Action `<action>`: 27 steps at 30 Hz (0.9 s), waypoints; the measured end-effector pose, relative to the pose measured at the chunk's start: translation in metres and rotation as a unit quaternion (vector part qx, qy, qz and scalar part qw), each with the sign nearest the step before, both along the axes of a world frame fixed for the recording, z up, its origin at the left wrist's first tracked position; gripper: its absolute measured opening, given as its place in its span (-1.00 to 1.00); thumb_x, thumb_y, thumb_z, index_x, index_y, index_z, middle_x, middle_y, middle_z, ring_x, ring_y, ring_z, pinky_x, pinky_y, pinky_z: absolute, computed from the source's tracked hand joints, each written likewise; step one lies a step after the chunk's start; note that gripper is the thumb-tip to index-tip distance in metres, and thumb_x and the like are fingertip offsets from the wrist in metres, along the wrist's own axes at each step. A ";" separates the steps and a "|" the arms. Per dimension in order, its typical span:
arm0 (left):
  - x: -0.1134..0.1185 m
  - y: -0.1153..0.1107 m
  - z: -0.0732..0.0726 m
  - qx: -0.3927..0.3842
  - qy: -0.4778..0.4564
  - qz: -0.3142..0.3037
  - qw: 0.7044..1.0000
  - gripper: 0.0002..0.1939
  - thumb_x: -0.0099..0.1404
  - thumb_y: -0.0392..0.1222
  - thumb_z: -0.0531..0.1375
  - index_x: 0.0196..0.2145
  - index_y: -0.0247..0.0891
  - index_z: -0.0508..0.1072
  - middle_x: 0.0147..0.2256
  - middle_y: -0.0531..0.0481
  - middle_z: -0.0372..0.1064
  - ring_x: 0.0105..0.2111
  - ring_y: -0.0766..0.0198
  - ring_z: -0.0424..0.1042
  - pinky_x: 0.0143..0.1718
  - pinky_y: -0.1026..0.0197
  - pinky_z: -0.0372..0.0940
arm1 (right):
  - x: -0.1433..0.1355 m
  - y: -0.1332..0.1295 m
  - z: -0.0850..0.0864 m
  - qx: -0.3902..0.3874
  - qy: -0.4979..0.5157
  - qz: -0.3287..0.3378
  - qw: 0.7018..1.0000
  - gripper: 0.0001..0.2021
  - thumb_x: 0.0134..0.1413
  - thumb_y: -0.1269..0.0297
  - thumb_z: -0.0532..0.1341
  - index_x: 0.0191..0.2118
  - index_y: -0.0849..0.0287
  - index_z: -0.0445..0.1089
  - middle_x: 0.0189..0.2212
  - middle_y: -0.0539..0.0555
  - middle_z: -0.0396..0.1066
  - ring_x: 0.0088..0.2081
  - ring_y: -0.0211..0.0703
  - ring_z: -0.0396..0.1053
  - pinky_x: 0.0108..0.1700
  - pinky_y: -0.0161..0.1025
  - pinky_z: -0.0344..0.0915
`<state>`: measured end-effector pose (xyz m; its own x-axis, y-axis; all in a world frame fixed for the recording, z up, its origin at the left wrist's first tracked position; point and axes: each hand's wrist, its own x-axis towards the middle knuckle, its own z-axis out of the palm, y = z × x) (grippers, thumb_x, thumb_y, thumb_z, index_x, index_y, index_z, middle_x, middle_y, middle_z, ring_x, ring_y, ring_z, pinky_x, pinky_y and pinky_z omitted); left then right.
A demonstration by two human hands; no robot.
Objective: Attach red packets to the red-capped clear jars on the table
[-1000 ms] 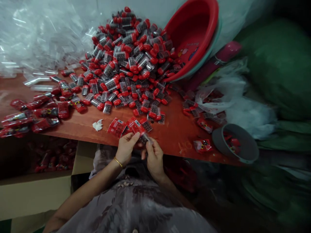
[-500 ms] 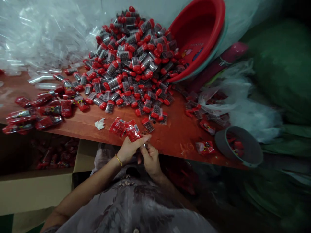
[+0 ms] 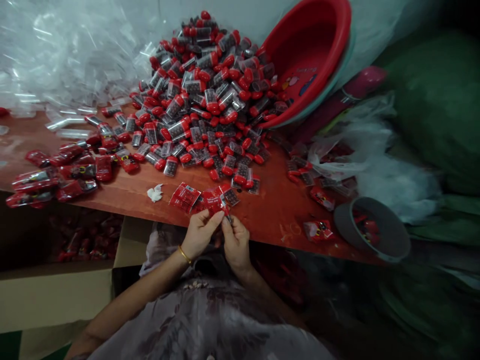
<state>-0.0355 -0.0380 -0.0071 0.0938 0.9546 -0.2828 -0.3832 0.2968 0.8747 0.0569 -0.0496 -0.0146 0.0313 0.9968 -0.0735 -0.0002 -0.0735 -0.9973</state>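
Note:
A red printed plastic packet [image 3: 215,199] is pinched at its near end between both of my hands, over the table's front edge. My left hand [image 3: 202,234] grips it with thumb and fingers closed. Close beside it, my right hand [image 3: 236,244] is closed on the packet's near corner, its fingertips almost touching the left thumb. More red printed packets [image 3: 185,197] lie flat just left of the held one. Right behind the hands rests a small clear container with dark contents [image 3: 231,196]. Whatever is inside the held packet is hidden.
A tall heap of red-capped clear containers [image 3: 195,130] fills the table's middle. Filled red packets [image 3: 75,172] lie left, near clear plastic sleeves [image 3: 75,60]. A tilted red basin [image 3: 318,30] and a grey bowl [image 3: 343,227] stand right. An open cardboard box [image 3: 56,295] sits below.
The packet has swung from upright in my left hand to lying forward over the table. Both hands have come together on its near end, the right hand a little lower.

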 end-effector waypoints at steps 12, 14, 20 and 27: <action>-0.020 0.001 0.003 -0.029 -0.037 0.081 0.996 -0.59 0.02 0.12 0.30 -0.56 -0.32 0.35 -0.67 0.15 0.21 -0.69 0.45 0.20 -0.65 0.35 0.20 | 0.000 0.018 0.008 0.044 -0.061 0.155 0.985 -0.75 0.16 0.12 0.08 -0.41 0.14 0.35 -0.63 -0.09 0.36 -0.66 -0.36 0.28 -0.56 -0.40 0.24; -0.027 -0.002 0.004 -0.027 -0.038 0.104 0.993 -0.63 0.00 0.07 0.32 -0.51 -0.33 0.40 -0.63 0.11 0.30 -0.64 0.41 0.29 -0.55 0.32 0.27 | -0.008 0.022 0.005 0.067 -0.098 0.158 0.980 -0.74 0.18 0.12 0.06 -0.39 0.14 0.37 -0.58 -0.06 0.41 -0.62 -0.33 0.32 -0.53 -0.38 0.26; -0.130 -0.023 0.003 -0.081 -0.056 0.316 0.944 -0.76 0.20 -0.01 0.20 -0.41 -0.26 0.46 -0.37 -0.01 0.53 -0.34 0.27 0.49 -0.23 0.21 0.38 | 0.018 0.055 -0.017 0.196 -0.455 0.008 0.869 -0.70 0.16 0.16 0.11 -0.10 0.22 0.41 -0.14 0.23 0.47 -0.12 0.02 0.34 -0.05 -0.06 0.23; -0.199 -0.052 -0.013 -0.114 0.054 0.508 0.852 -0.51 0.24 0.27 -0.02 -0.36 -0.18 0.46 -0.24 0.02 0.53 -0.17 0.21 0.47 -0.07 0.09 0.35 | 0.049 0.057 -0.048 0.216 -0.571 0.013 0.792 -0.64 0.19 0.29 0.04 0.08 0.20 0.30 0.00 0.20 0.39 -0.03 0.02 0.25 0.00 -0.06 0.17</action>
<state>-0.2344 -0.0905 -0.0196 -0.7870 0.4470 -0.4253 -0.4637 0.0263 0.8856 0.1062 0.0077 -0.0625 -0.1901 0.9224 0.3364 0.9157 0.2901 -0.2780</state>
